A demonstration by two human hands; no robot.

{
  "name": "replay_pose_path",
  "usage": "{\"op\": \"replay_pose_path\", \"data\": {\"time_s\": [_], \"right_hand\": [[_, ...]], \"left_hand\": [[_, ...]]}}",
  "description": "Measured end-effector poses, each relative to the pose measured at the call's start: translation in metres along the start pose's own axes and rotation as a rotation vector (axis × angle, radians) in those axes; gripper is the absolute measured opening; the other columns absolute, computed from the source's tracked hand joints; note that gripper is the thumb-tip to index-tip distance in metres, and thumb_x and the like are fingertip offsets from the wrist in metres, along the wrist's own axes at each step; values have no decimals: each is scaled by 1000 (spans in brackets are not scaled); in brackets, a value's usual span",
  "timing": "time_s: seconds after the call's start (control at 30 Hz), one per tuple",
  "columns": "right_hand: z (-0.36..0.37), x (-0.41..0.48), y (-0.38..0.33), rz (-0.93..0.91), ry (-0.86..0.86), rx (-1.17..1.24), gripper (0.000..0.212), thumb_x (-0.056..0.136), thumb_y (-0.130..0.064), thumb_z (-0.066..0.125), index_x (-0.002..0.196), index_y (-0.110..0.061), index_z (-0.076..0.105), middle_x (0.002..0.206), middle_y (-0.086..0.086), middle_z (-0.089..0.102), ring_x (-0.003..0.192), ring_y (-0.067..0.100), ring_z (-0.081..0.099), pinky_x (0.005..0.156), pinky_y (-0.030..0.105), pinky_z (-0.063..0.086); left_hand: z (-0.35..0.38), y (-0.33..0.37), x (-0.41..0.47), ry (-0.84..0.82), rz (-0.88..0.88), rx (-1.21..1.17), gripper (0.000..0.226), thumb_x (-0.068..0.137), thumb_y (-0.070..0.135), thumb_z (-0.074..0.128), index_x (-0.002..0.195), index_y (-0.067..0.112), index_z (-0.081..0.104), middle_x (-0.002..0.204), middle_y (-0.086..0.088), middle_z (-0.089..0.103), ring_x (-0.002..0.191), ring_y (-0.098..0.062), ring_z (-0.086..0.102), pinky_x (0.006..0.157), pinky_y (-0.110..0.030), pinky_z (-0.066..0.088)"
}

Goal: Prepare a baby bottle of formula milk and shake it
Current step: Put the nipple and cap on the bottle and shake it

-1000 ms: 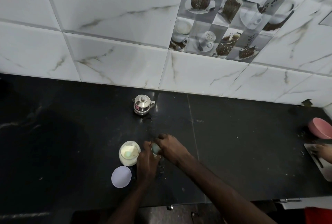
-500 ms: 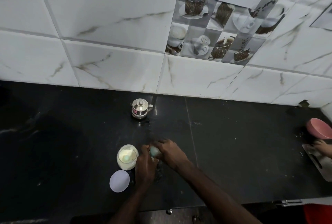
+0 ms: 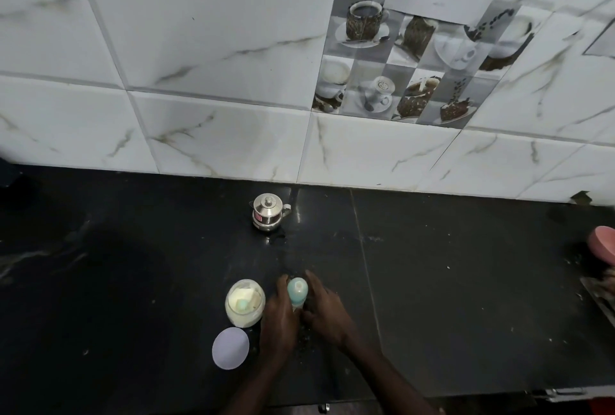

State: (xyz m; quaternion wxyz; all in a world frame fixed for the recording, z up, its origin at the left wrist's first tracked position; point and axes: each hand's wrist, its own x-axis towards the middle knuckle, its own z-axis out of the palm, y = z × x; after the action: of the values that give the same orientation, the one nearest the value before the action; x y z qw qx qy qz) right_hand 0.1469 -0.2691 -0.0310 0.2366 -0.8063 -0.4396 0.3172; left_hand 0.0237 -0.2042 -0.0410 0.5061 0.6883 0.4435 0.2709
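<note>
Left hand (image 3: 279,321) and right hand (image 3: 324,311) both grip upright baby bottle (image 3: 297,291) on surface (image 3: 449,298); open formula jar (image 3: 245,303) just beside left hand.

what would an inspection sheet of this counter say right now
surface: black stone counter; small wet patch in front of the steel pot
job's things: baby bottle with teal top, upright between both hands; open formula jar beside it on the left; round pale lid lying flat nearer the edge
clutter: steel pot, lidded, near the wall; pink bowl cut off at the right edge
hands: left hand and right hand both hold the bottle
cables: nothing seen
surroundings: white marbled wall tiles; one panel of coffee-cup pictures
</note>
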Motion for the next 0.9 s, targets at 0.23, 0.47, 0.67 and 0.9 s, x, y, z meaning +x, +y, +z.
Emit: {"op": "replay_pose_path", "data": {"time_s": [0.23,0.47,0.67,0.9], "right_hand": [[6,-6,-3,-14,73,264,86,72,-48,65,153,-30,42,147,-13,55,132,-2,52,107,15,44],[5,-7,0,5,78,389,97,87,-39,77,158,-53,13,139,-18,63,123,-3,61,101,23,51],[2,-5,-3,-3,111,467,98,94,-29,75,157,-56,5,120,-11,73,110,6,71,94,28,56],[0,-5,-7,34,137,453,83,91,-30,77,153,-53,26,133,-14,64,113,-2,66,86,16,54]], "left_hand": [[-3,7,0,-11,-149,-57,50,93,66,29,126,37,52,109,11,70,105,-7,68,95,-44,55],[-9,9,-1,-101,-92,162,64,95,38,61,150,27,30,121,11,70,107,-16,69,86,-41,55],[-9,12,2,-68,-104,176,62,96,41,62,149,22,35,115,14,70,105,-10,66,82,-30,50],[-12,4,5,-137,-89,186,64,89,25,68,146,28,39,133,7,65,124,-11,61,98,-31,52]]}}
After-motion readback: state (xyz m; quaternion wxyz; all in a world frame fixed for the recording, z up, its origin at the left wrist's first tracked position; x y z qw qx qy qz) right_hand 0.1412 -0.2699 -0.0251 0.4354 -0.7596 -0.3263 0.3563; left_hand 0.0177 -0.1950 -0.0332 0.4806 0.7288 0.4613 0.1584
